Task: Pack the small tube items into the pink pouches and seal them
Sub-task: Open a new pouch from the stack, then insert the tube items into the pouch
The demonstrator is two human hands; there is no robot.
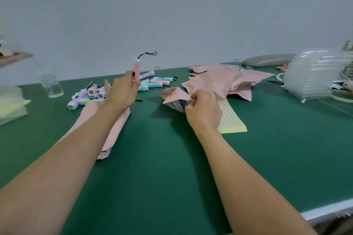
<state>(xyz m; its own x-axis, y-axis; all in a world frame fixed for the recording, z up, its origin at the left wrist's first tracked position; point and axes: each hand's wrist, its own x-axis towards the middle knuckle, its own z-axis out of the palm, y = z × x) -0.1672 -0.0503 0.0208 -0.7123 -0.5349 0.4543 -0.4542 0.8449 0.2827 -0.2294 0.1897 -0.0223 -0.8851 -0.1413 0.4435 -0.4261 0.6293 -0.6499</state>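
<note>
Meanwhile left hand (122, 91) pinches a pink tube (136, 70); right hand (203, 113) grips a foil-lined pouch (174, 99).

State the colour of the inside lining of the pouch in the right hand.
Silvery and reflective; the pouch is pink outside. Head view shows it.

Left grip (122, 91) raised, pinching; right grip (203, 110) lower, clenched; forearms extended.

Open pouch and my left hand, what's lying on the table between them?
In the head view, only bare green table lies between the left hand and the open pouch, apart from a small black cord.
</note>
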